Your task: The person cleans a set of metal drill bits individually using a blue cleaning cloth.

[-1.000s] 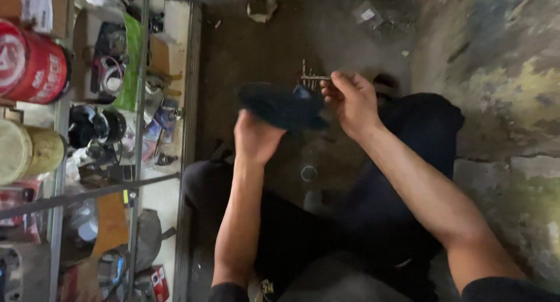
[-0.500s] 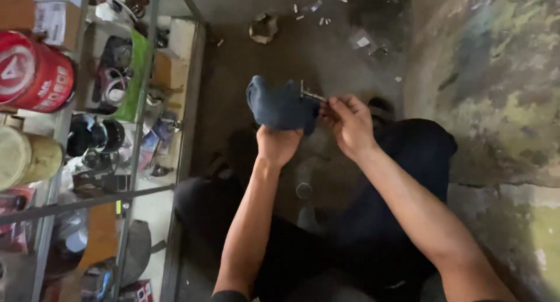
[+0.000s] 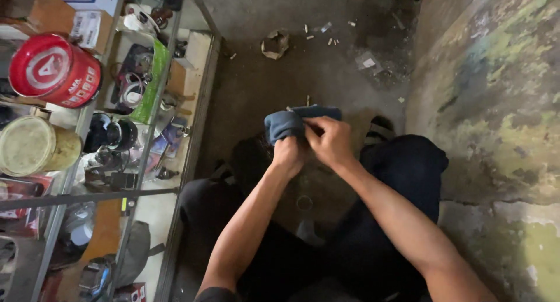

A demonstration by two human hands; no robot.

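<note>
I sit on a dirty floor with both arms stretched out over my dark-trousered knees. My left hand grips a bunched dark blue cloth. My right hand pinches the same cloth from the right side, fingers closed on its upper fold. A thin metal part pokes out above the cloth; most of it is wrapped and hidden. The two hands touch each other at the cloth.
A glass-fronted shelf unit stands at my left, packed with a red tin, a cream tin, boxes and small parts. A stained wall rises at my right. Litter and a crumpled scrap lie on the floor ahead.
The hands have come together; the cloth is now bunched tightly over the metal part, which showed more clearly earlier. My view has shifted, so the hands sit lower in the frame.
</note>
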